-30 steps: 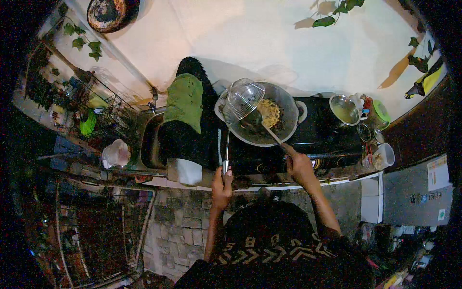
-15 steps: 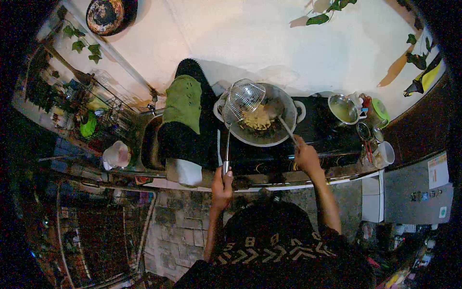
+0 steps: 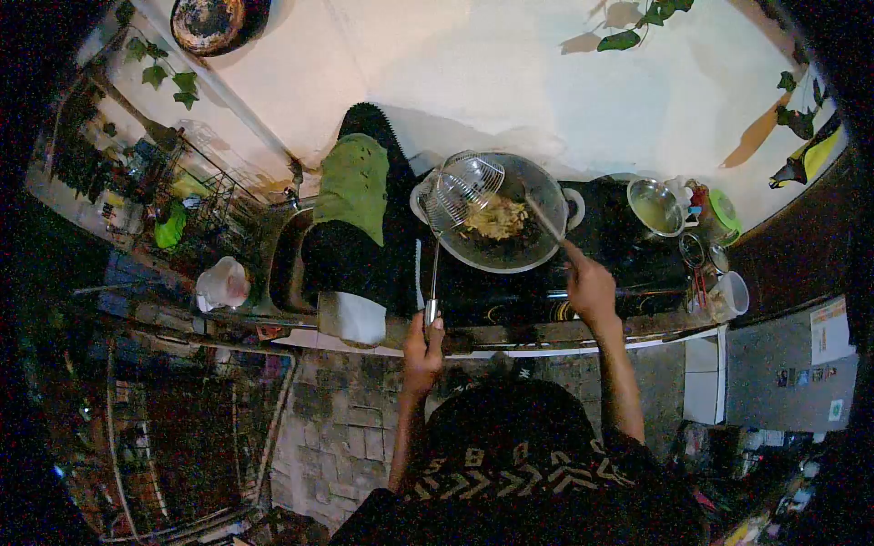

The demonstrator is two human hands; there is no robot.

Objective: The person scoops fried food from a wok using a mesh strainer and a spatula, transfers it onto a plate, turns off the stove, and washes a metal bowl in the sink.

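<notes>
A two-handled wok (image 3: 514,264) sits on the black stove (image 3: 605,259), with pale yellow pieces of food (image 3: 497,219) in its middle. My left hand (image 3: 422,357) is closed around the handle of a wire skimmer (image 3: 464,187). The skimmer's mesh bowl rests over the wok's left side, above the food's edge. My right hand (image 3: 596,296) grips a spatula (image 3: 546,220) whose shaft slants into the wok from the right. The spatula's far end is against the wok's inner right side, its blade hard to make out.
Left of the wok, a green cloth (image 3: 353,191) lies over a dark covered thing beside the sink (image 3: 289,264). A metal bowl (image 3: 655,207) and a clear plastic cup (image 3: 731,294) stand at right. A white bag-like container (image 3: 223,283) is at far left.
My right hand has shifted slightly right, and the spatula has swung up and away from the food toward the wok's right side. The left hand still holds the skimmer over the wok.
</notes>
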